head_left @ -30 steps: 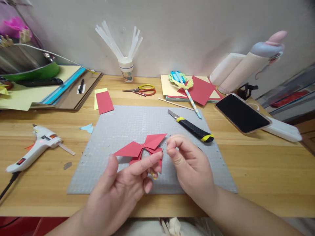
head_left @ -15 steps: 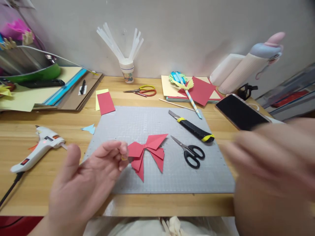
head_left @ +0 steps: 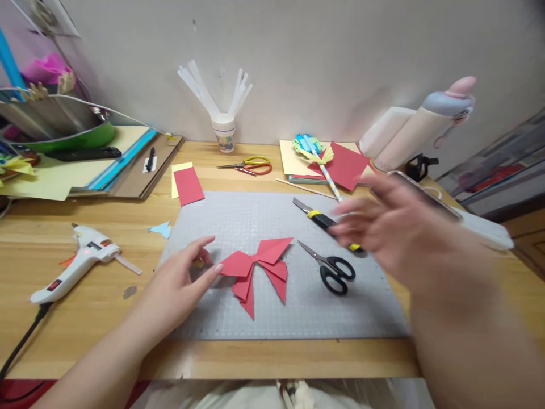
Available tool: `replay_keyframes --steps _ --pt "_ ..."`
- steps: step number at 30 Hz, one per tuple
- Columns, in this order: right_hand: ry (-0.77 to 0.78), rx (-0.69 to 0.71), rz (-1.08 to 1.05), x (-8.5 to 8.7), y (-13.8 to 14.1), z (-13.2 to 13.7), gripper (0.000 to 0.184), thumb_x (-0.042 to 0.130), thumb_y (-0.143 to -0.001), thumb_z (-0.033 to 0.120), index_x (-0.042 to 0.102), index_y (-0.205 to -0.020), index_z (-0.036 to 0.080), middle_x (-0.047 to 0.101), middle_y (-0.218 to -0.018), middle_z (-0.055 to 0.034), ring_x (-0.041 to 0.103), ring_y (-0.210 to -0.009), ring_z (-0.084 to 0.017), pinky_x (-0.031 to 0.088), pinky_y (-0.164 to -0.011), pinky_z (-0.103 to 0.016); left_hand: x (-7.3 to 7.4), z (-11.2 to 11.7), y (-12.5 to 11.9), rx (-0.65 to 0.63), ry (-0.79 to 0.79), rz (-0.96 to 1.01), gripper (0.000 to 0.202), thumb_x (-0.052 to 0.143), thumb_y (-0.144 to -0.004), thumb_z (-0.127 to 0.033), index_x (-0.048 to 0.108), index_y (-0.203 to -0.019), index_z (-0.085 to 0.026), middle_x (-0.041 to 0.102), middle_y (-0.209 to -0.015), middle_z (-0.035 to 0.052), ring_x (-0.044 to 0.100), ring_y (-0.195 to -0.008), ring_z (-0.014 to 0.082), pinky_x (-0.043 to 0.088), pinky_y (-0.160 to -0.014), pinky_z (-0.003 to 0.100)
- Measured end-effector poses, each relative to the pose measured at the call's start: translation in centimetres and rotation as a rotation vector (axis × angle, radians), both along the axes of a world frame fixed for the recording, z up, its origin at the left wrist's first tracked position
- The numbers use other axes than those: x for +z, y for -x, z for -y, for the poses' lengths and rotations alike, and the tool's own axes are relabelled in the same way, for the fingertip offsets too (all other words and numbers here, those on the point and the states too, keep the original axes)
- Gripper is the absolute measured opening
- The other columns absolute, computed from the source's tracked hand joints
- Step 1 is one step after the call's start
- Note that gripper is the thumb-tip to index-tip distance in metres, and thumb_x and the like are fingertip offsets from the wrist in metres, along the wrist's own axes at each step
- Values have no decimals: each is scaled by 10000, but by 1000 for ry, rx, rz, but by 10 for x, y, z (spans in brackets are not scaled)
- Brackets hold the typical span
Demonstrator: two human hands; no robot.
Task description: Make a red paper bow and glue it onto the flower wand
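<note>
A folded red paper bow lies on the grey cutting mat. My left hand is beside it; the thumb tip meets the bow's left loop while the index finger stays apart from the thumb. My right hand, smeared by motion, hovers over the mat's right side with its fingers loosely spread and nothing visible in them. It partly covers a black and yellow utility knife and a phone. Black-handled scissors rest between the bow and the right hand.
At left lies a white hot glue gun with its cord. Red and yellow paper pieces, yellow-red scissors, a cup of glue sticks and a paper flower are toward the back. A bottle leans at right.
My left hand has turned from palm up to palm down, its thumb now at the bow's left loop. My right hand has moved left and its fingers have spread. The view has shifted slightly.
</note>
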State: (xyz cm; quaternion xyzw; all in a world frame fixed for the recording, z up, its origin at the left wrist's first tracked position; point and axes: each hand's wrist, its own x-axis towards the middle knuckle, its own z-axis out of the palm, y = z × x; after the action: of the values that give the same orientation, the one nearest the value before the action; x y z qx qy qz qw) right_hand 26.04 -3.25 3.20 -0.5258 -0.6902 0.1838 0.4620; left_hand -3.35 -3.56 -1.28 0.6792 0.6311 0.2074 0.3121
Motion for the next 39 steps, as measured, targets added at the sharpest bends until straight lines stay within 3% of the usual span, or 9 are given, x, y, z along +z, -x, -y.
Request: replay_keyframes --steps 3,6,10,14,17,21,27,33,39 --pt "71 259 268 -12 24 -5 164 616 -834 248 688 -981 247 712 -1042 -53 646 -987 -234 457 -883 -437 -4 -5 -7 -54 58 16 474 515 -858 -470 504 -1276 -249 622 -800 -8 560 -636 179 417 -614 297" --pt "132 233 417 -34 46 -13 279 589 -853 228 631 -1127 205 648 -1193 -100 560 -1139 -261 364 -989 -502 -7 -7 -9 -67 65 114 419 505 -876 -413 512 -1255 -237 602 -781 -13 583 -723 185 438 -688 310" --pt "291 125 266 -53 44 -20 418 604 -830 264 557 -1238 184 636 -1199 -115 569 -1123 -266 403 -967 -484 -4 -7 -4 -83 -35 135 356 512 -883 -393 554 -1210 -258 592 -796 -8 578 -755 188 432 -725 318" --pt "567 271 -45 -49 31 -18 388 625 -816 278 586 -1190 184 692 -1048 -74 660 -913 -190 508 -823 -352 -3 -2 2 -191 -321 126 333 544 -882 -277 569 -1210 -329 624 -830 -6 579 -818 200 410 -785 330" --pt "618 389 -63 -37 27 -10 230 646 -797 245 665 -1022 200 720 -983 -37 667 -873 -184 514 -765 -314 -2 5 3 -302 -555 139 466 566 -843 -137 548 -1245 -373 642 -841 -10 577 -796 200 388 -770 341" --pt "317 406 47 -25 27 1 147 597 -804 125 684 -872 222 733 -852 1 658 -794 -169 475 -750 -311 6 20 2 -299 -744 134 581 597 -792 -60 545 -1253 -410 633 -880 -11 566 -810 207 385 -760 358" --pt "-278 321 279 -26 29 13 304 566 -810 70 621 -1077 204 732 -979 -37 657 -862 -174 377 -817 -366 28 32 -22 -97 -975 -112 527 714 -773 -284 536 -1259 -382 565 -1082 45 524 -952 269 352 -879 443" --pt "-390 248 403 -29 36 21 225 534 -875 112 630 -1068 174 735 -1001 -41 647 -877 -190 350 -832 -398 34 21 -54 -203 -1016 -365 129 659 -831 -187 688 -936 -257 693 -1014 50 601 -949 250 354 -791 408" --pt "-449 194 384 -25 34 25 272 606 -870 247 581 -1135 191 714 -1067 -57 632 -965 -226 337 -910 -449 33 14 -54 -231 -1055 -327 118 651 -826 -128 679 -900 -215 703 -943 67 602 -916 254 346 -769 419"
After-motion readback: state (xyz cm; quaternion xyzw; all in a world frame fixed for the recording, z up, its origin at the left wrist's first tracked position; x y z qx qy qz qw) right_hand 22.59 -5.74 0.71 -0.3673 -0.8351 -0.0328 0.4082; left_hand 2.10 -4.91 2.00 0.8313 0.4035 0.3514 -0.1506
